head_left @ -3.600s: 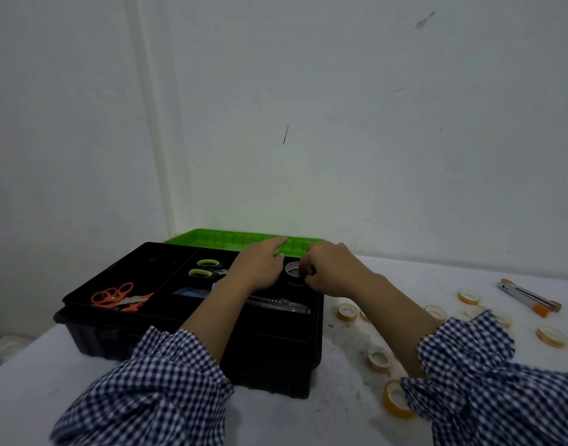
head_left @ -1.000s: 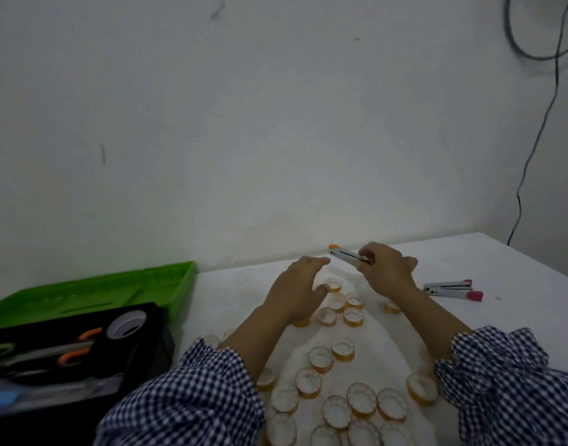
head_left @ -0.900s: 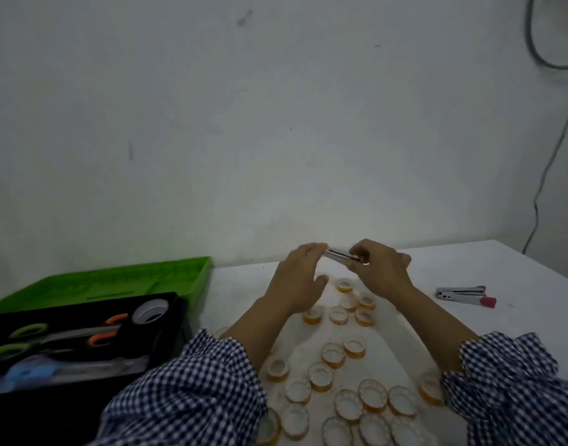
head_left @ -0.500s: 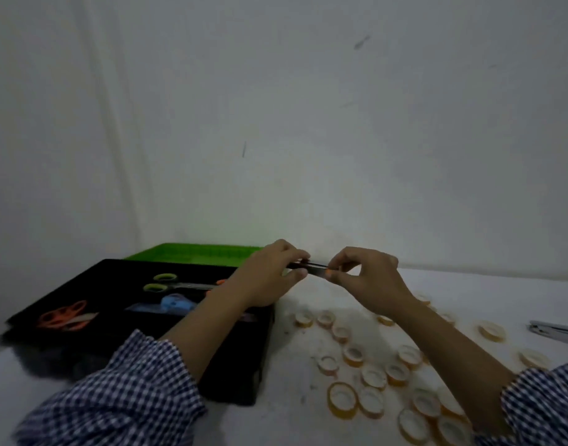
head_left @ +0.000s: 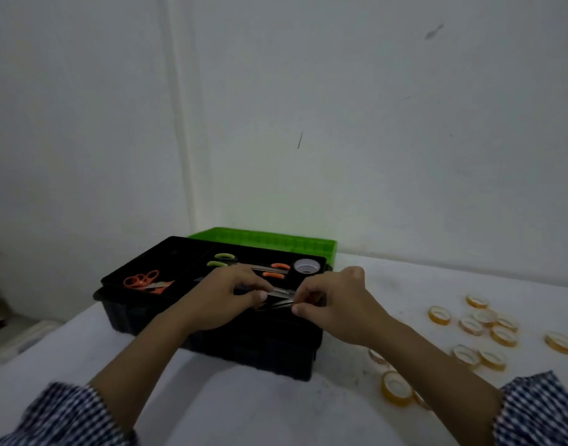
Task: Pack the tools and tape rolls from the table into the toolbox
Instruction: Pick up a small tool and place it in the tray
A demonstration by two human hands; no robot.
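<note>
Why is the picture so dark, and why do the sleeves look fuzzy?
Head view: the light is dim, so the black toolbox swallows detail and the held tool is hard to make out; head view: the sleeves at the bottom edge are smeared with blur.

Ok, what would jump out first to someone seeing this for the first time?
Both hands meet mid-frame: the left hand and right hand pinch a slim metal tool over the black toolbox. Its green lid lies open behind, orange scissors sit in its left compartment, and small yellow tape rolls scatter across the table to the right.
</note>
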